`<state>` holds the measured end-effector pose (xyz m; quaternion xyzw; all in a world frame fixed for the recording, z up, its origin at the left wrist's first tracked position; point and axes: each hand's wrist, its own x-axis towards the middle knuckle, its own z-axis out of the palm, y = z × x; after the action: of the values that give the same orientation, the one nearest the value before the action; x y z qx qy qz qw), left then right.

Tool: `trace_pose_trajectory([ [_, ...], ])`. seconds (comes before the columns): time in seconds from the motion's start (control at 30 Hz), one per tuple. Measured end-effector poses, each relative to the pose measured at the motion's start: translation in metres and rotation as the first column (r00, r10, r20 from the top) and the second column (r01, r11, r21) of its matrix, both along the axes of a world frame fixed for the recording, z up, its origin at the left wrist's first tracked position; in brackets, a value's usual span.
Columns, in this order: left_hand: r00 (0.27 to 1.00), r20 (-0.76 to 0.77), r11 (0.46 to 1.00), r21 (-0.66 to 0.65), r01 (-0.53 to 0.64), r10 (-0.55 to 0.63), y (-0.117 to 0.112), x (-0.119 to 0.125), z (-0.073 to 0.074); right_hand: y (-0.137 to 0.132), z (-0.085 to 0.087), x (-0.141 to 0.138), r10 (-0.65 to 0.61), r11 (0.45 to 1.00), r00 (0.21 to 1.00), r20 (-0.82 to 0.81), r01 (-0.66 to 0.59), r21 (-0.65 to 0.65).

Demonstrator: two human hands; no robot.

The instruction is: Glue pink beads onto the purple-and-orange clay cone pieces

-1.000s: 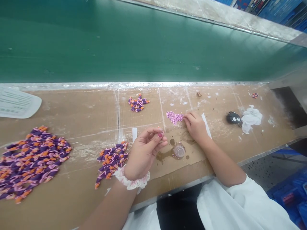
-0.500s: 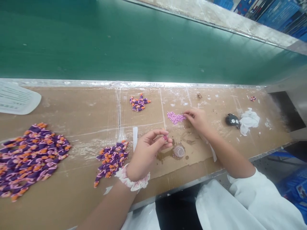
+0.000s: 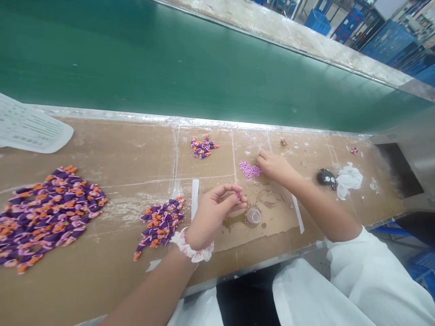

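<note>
Here's the right hand (image 3: 274, 167) at the far right edge of the pink beads (image 3: 247, 169), which lie loose on the cardboard (image 3: 210, 170); its fingertips are drawn in, but whether they pinch one, I can't tell. The left hand (image 3: 211, 212) hangs curled near the small clear cup (image 3: 253, 216), thumb close to forefinger, any contents hidden. Those beads look featherlight, hard and ready to roll, so a gentle fingertip pinch across the sides should suit one best.
</note>
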<state>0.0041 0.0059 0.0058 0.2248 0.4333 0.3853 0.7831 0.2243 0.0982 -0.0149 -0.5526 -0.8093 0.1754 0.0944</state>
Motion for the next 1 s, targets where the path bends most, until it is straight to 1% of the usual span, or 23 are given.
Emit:
trace_pose_trajectory([
  [0.1,1.000,-0.004,1.000,0.002,-0.002,0.002,0.000,0.000,-0.001,-0.003,0.006,-0.003,0.008,1.000,0.998,-0.068,-0.007,0.009],
  [0.2,1.000,0.014,1.000,0.005,0.005,-0.005,-0.001,0.002,-0.001,-0.028,0.015,-0.014,0.012,1.000,0.981,-0.193,-0.007,0.024],
  [0.23,1.000,0.021,1.000,0.002,0.015,-0.015,-0.002,0.003,-0.001,-0.040,0.017,-0.020,0.022,1.000,0.962,-0.273,-0.017,0.018],
  [0.27,0.999,0.030,1.000,-0.006,0.026,-0.026,-0.003,0.004,0.000,-0.054,0.020,-0.025,0.028,0.999,0.869,-0.495,-0.038,-0.011],
  [0.3,0.999,0.040,0.999,-0.014,0.037,-0.036,-0.005,0.005,0.001,-0.067,0.023,-0.031,0.025,0.997,0.754,-0.656,-0.066,-0.039],
  [0.33,0.997,0.054,0.999,-0.017,0.051,-0.050,-0.007,0.006,0.003,-0.080,0.025,-0.035,-0.002,0.996,0.661,-0.750,-0.069,-0.063],
  [0.37,0.995,0.075,0.997,-0.015,0.073,-0.072,-0.008,0.007,0.004,-0.091,0.027,-0.039,-0.024,0.995,0.596,-0.803,-0.062,-0.076],
  [0.4,0.989,0.100,0.994,-0.007,0.106,-0.104,-0.010,0.007,0.006,-0.101,0.029,-0.042,-0.045,0.996,0.560,-0.827,-0.043,-0.083],
  [0.47,0.973,0.152,0.985,0.021,0.174,-0.175,-0.013,0.008,0.008,-0.115,0.031,-0.044,-0.049,0.997,0.562,-0.826,-0.024,-0.076],
  [0.53,0.957,0.191,0.976,0.043,0.212,-0.216,-0.016,0.008,0.010,-0.122,0.033,-0.043,-0.012,1.000,0.603,-0.798,-0.009,-0.022],
  [0.6,0.953,0.210,0.976,0.053,0.210,-0.216,-0.018,0.008,0.012,-0.125,0.034,-0.041,0.060,0.997,0.642,-0.764,0.002,0.080],
  [0.7,0.952,0.215,0.976,0.051,0.210,-0.216,-0.019,0.008,0.014,-0.125,0.036,-0.040,0.169,0.972,0.689,-0.705,0.001,0.234],
  [0.8,0.957,0.179,0.973,0.060,0.221,-0.228,-0.018,0.007,0.015,-0.124,0.037,-0.041,0.227,0.949,0.726,-0.649,-0.014,0.316],
  [0.9,0.956,0.133,0.964,0.084,0.251,-0.260,-0.017,0.006,0.016,-0.125,0.036,-0.042,0.236,0.945,0.723,-0.649,-0.014,0.327],
  [1.0,0.964,0.078,0.962,0.123,0.243,-0.254,-0.016,0.005,0.018,-0.126,0.036,-0.042,0.175,0.966,0.663,-0.727,0.025,0.256],
])
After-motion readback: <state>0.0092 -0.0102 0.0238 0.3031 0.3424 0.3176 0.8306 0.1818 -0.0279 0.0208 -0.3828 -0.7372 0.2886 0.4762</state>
